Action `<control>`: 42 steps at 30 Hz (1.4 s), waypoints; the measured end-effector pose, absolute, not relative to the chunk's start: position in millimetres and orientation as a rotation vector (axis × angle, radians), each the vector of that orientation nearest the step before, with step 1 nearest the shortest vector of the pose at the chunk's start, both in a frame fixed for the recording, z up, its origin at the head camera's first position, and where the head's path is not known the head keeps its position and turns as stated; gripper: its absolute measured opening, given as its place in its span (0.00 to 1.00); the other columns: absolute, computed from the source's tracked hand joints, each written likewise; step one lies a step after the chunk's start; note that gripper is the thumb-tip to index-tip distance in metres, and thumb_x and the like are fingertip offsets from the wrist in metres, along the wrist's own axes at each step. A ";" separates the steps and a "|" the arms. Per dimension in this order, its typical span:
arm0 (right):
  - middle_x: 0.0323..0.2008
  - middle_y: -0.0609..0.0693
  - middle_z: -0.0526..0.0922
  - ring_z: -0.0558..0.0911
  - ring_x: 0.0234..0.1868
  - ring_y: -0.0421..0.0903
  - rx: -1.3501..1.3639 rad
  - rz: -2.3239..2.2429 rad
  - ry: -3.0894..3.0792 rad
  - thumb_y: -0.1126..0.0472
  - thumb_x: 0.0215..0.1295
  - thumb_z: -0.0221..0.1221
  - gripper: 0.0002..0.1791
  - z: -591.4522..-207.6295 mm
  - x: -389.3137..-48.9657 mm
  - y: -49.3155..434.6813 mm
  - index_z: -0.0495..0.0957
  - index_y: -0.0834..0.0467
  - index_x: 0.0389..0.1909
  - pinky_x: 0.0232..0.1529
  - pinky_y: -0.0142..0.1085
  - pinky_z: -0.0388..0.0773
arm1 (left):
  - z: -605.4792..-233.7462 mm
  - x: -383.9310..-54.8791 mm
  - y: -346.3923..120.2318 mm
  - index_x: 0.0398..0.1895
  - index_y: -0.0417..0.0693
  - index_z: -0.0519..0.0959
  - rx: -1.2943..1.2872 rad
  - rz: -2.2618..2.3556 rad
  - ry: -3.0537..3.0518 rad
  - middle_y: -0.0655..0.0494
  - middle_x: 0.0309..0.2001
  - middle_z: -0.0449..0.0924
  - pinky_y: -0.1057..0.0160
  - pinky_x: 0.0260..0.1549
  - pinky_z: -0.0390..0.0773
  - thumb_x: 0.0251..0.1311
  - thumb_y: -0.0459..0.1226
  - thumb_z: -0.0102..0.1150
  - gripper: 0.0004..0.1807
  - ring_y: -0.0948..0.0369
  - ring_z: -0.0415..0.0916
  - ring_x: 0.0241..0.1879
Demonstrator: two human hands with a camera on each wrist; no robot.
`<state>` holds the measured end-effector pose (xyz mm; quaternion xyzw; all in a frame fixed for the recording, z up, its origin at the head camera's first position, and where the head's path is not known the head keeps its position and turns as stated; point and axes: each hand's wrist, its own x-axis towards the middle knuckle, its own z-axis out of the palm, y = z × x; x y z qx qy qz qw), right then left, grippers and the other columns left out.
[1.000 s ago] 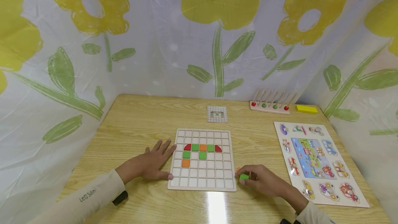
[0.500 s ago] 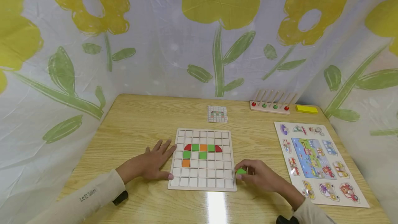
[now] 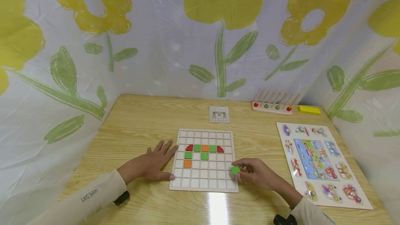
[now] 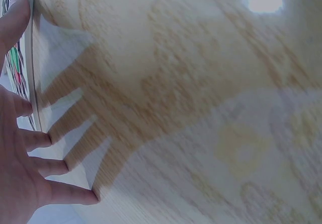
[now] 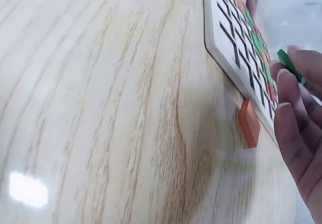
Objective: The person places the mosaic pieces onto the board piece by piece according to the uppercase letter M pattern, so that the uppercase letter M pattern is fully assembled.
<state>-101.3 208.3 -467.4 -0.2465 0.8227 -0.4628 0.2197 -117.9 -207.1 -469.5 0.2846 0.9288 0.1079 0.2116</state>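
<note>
My left hand (image 3: 153, 165) lies with its fingers spread on the table. Its thumb and index finger touch the left edge of the white gridded board (image 3: 203, 174). Between thumb and fingers, my right hand (image 3: 260, 173) pinches a green square tile (image 3: 235, 170) over the board's right edge. Red, green and orange tiles sit in the upper and left cells, one an orange square (image 3: 187, 164). A loose orange tile (image 5: 249, 124) stands on the table against the board's edge, below the right hand in the right wrist view; the head view mostly hides it.
Behind the board lies a small pattern card (image 3: 219, 114). A pegged rack (image 3: 272, 108) with red and green beads and a yellow block (image 3: 309, 110) are at the back right. A picture puzzle board (image 3: 343, 197) lies to the right. Flowered fabric surrounds the table (image 3: 140, 114).
My right hand has lifted the green tile and moved it left and up to the board's right edge. The left hand stays in place.
</note>
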 end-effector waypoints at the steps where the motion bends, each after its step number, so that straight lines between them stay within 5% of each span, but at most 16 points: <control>1: 0.36 0.52 0.79 0.75 0.21 0.34 -0.675 -1.281 2.273 0.61 0.70 0.62 0.19 -467.4 -101.7 207.6 0.79 0.64 0.59 0.21 0.29 0.73 | -469.3 -118.0 -206.8 0.82 0.47 0.44 0.792 0.301 2.579 0.37 0.81 0.38 0.20 0.59 0.54 0.61 0.70 0.53 0.58 0.31 0.38 0.77; 31: 0.33 0.50 0.78 0.70 0.19 0.35 -0.568 -1.301 2.356 0.63 0.69 0.62 0.16 -475.1 -123.6 183.6 0.80 0.60 0.56 0.18 0.28 0.66 | -469.1 -118.6 -208.4 0.82 0.46 0.44 0.785 0.293 2.578 0.37 0.81 0.37 0.20 0.58 0.55 0.60 0.71 0.52 0.58 0.31 0.38 0.77; 42: 0.33 0.51 0.77 0.73 0.21 0.37 -0.533 -1.315 2.372 0.63 0.67 0.65 0.14 -478.7 -129.2 174.4 0.80 0.60 0.52 0.24 0.29 0.72 | -470.9 -118.7 -208.1 0.82 0.47 0.44 0.787 0.300 2.581 0.37 0.81 0.37 0.20 0.58 0.55 0.60 0.70 0.52 0.58 0.32 0.38 0.77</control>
